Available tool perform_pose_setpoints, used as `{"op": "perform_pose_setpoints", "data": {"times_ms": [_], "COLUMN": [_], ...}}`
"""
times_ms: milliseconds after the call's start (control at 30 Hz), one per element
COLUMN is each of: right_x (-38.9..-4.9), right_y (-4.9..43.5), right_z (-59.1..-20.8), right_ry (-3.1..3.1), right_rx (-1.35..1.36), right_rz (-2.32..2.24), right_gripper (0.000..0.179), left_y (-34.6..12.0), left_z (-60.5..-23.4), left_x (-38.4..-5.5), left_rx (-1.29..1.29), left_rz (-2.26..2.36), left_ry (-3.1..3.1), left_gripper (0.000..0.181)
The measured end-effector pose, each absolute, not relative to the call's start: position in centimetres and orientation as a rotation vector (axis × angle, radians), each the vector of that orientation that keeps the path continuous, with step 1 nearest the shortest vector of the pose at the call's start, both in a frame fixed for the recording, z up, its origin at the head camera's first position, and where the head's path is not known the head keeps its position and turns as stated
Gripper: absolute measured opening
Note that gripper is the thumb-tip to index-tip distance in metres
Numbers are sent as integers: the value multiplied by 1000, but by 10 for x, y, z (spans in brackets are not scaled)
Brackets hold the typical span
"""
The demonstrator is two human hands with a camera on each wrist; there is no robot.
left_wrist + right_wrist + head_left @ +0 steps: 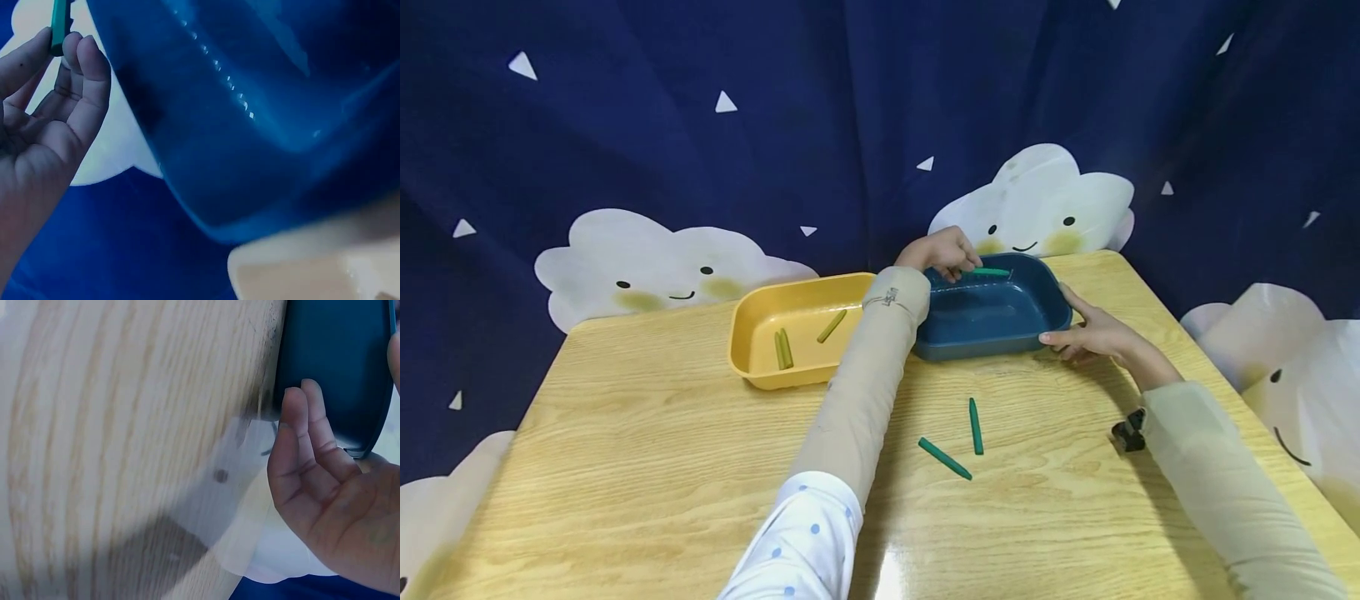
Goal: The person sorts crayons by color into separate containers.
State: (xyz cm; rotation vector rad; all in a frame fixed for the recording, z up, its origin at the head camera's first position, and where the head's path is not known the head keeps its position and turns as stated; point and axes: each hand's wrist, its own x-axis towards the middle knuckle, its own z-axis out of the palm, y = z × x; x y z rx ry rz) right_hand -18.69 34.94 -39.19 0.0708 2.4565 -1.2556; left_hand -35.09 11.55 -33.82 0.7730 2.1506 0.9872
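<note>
My left hand (946,252) pinches a green crayon (991,272) between thumb and fingertips, over the far left part of the blue tray (992,343). In the left wrist view the crayon (60,28) sticks out beyond the fingertips, beside the tray's rim. My right hand (1093,333) holds the right end of the blue tray, thumb and fingers spread around its corner. The right wrist view shows the fingers (306,419) against the tray's outer wall. Two green crayons, one upper (976,426) and one lower (945,458), lie on the table in front of the tray.
A yellow tray (786,380) stands left of the blue one, partly hidden by my left sleeve. Three olive-yellow crayons (831,326) lie in it. Behind the wooden table (647,467) hangs a dark blue curtain (790,167) with clouds on it.
</note>
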Motion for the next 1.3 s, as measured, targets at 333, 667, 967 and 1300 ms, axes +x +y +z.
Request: {"op": "perform_pose_setpoints", "data": {"times_ms": [333,667,967,1300], "right_x": [-187,-191,-195,-203], "right_y": [346,342,342,344], "right_z": [-390,-393,-390,-392], "right_ry": [2458,2438,2434,2451], "right_rx": [79,81,75,65], "right_rz": [-1240,-1259,-1260,-1252], "right_gripper": [105,103,104,104], "left_y": [119,109,90,72], "left_z": [-336,-337,-335,-335], "left_x": [-338,-340,-338,-313], "left_rx": [623,622,655,878], "left_rz": [902,848,1143,1239], "left_ry": [2112,2150,2029,2034], "left_gripper": [28,33,35,28]}}
